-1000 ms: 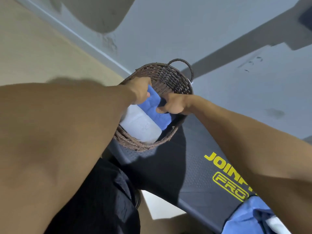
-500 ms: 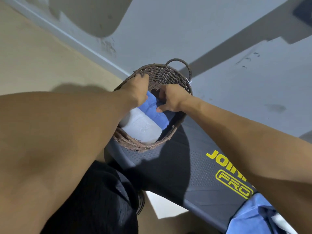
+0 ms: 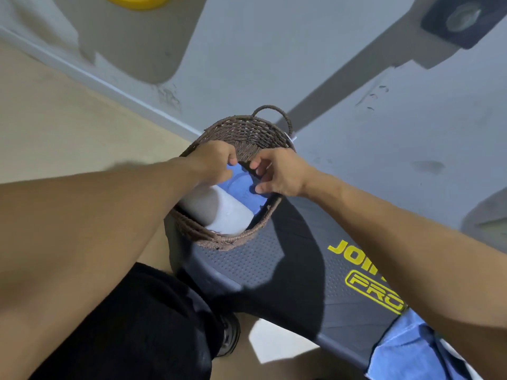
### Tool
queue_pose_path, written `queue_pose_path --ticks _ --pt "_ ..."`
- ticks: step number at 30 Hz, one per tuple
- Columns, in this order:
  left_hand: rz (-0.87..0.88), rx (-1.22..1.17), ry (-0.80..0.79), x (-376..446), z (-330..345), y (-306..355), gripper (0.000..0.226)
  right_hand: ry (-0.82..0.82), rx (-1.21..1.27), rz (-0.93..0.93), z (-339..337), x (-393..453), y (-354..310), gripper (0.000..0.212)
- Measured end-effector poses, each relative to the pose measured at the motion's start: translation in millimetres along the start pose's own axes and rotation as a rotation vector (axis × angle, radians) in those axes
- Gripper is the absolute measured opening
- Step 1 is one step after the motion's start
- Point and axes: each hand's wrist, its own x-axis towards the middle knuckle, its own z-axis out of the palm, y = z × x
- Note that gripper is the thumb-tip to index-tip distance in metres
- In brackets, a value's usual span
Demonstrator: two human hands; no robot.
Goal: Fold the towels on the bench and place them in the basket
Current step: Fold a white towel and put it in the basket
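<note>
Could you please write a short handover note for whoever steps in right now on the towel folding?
Left hand: over the basket, fingers curled on the folded blue towel.
Right hand: at the same towel's other side, fingers curled on it.
Basket: sits on the bench, also holding a folded white towel beside the blue one.
Done: two towels in the basket.
Left: let go of the blue towel, then fold the loose blue towel at the bench's near end and add it.

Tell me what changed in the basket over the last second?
Both hands pushed the blue towel deeper into the basket. The left hand and right hand now sit closer together, fingertips still on the towel. The white towel, basket and bench stayed put.
</note>
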Motion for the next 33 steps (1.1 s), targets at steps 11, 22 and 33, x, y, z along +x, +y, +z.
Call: queue_pose_path --ticks 11,22,33 --pt "0.326 -0.134 -0.308 -59 80 211 0.006 0.391 0.475 0.240 -46 -277 132 0.010" --pt "0.497 0.073 -0.566 -124 269 368 0.037 0.548 0.160 0.647 3 -475 248 0.014" --pt "0.244 -0.383 -0.504 -126 319 365 0.050 0.467 0.094 0.725 -1 -447 249 0.030"
